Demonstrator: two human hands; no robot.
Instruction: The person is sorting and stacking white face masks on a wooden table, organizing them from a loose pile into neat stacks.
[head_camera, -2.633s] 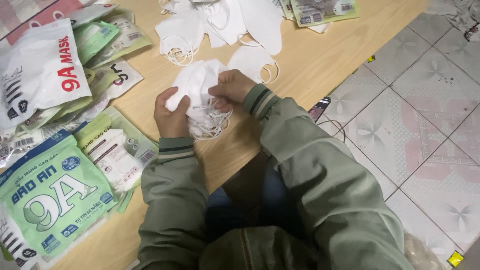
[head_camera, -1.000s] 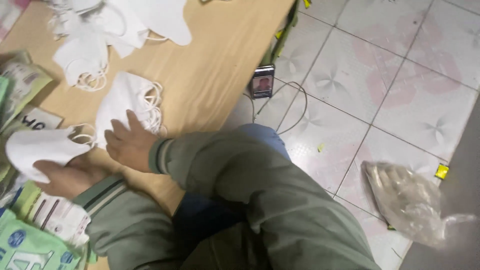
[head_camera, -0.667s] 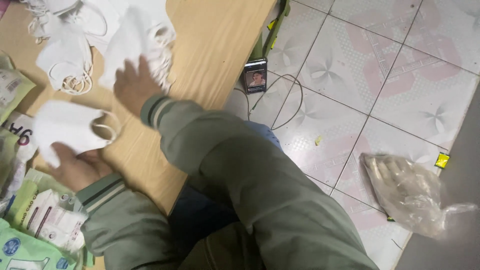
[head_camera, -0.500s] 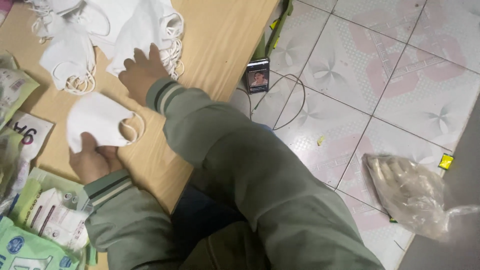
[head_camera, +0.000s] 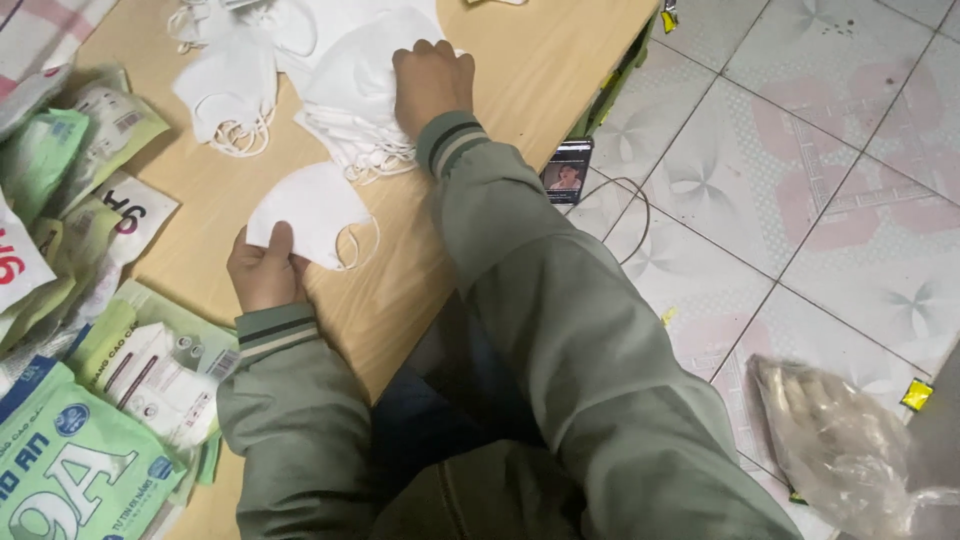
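My left hand (head_camera: 265, 272) pinching white mask (head_camera: 305, 213) on wooden table (head_camera: 520, 70). My right hand (head_camera: 432, 82) flat, unclenched, pressing mask stack (head_camera: 355, 90). Green packets (head_camera: 70, 480) left.

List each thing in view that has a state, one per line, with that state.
Left hand: grips the single white mask, flat on the wooden table.
Right hand: palm down on the stack of white masks.
Green mask packets: sealed, lying flat.
Clear plastic bag: crumpled on the tiled floor.
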